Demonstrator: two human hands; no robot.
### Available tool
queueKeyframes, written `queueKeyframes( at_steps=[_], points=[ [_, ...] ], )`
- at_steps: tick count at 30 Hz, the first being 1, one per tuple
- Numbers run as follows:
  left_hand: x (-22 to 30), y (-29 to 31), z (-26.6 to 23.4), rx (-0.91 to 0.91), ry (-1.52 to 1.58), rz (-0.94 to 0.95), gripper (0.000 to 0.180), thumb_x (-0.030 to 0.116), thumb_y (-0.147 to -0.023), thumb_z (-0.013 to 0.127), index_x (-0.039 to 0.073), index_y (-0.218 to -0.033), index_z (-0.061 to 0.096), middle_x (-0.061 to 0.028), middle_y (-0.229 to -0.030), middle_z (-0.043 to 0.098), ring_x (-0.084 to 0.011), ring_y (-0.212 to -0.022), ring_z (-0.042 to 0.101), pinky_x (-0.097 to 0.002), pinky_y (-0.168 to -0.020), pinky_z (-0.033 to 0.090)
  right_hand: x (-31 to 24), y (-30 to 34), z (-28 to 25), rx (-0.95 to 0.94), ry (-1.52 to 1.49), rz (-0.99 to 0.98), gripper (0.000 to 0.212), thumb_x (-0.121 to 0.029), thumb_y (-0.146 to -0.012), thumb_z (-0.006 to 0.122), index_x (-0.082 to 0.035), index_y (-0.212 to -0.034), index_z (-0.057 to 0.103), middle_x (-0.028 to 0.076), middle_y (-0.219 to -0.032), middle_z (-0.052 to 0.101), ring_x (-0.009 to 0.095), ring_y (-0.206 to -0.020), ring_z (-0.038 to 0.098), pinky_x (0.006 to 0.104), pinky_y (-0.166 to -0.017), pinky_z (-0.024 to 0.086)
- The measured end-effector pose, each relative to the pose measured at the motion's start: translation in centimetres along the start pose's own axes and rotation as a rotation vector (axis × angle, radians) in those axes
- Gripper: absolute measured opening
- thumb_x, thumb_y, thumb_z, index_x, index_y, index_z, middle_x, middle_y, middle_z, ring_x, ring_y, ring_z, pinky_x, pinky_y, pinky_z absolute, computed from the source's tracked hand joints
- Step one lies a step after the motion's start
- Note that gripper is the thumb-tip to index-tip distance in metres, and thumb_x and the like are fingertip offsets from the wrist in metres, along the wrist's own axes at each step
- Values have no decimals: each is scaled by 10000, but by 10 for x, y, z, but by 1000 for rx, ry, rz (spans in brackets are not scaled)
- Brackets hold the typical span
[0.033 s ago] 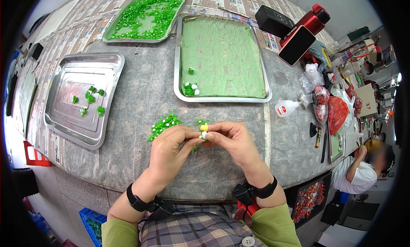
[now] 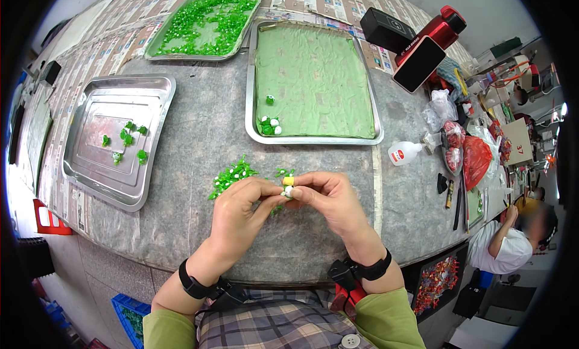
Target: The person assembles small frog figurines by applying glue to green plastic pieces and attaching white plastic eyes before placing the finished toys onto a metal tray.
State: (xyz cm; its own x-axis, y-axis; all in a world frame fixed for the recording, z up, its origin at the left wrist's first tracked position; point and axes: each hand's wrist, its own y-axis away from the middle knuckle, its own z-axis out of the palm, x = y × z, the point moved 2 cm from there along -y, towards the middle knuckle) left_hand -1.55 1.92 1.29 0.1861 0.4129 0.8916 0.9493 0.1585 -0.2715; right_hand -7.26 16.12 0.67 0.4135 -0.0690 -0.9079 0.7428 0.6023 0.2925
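My left hand (image 2: 241,207) and my right hand (image 2: 332,204) meet over the grey-covered table, fingertips closed in a pinch. Between them is a small white-and-green piece (image 2: 287,191), gripped by both and mostly hidden by the fingers. A yellow band or wrap (image 2: 288,181) sits at the tip of my right index finger. Just beyond my left hand lies a heap of small green pieces with white spots (image 2: 234,175). A few more green bits (image 2: 284,172) rest past the fingertips, and some show below them.
A green-lined metal tray (image 2: 313,140) holds a few green-and-white pieces. At left, another metal tray (image 2: 90,150) carries several green pieces; a third tray (image 2: 187,57) at the back is full of them. A phone (image 2: 418,64), white bottle (image 2: 404,153) and bags stand right, near another person (image 2: 500,246).
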Motion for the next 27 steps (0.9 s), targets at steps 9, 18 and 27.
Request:
queueKeyframes(
  at_steps=[9,18,27],
  points=[
    [-4,4,3,-54,358,-263,71,8,-699,615,1,-766,592,-50,-713,574,-100,-654,546,-203,-580,433,-5,3,-2,-14,-53,16,193,-92,-769,568,37,-913,572,83,-779,598,120,-661,577,214,-604,481],
    [-6,4,-1,-32,502,-328,73,12,-708,615,-1,-775,589,-28,-724,575,-64,-651,524,-177,-578,417,-9,4,0,24,-121,-16,187,-112,-770,562,37,-882,580,109,-753,604,146,-630,587,245,-575,488],
    [-46,-13,-136,445,-205,-331,83,65,-742,584,5,-798,589,7,-676,563,-33,-588,471,-166,-541,379,-11,-3,-23,200,765,-216,129,-123,-720,600,-21,-793,569,50,-719,576,130,-617,557,244,-542,429]
  ],
)
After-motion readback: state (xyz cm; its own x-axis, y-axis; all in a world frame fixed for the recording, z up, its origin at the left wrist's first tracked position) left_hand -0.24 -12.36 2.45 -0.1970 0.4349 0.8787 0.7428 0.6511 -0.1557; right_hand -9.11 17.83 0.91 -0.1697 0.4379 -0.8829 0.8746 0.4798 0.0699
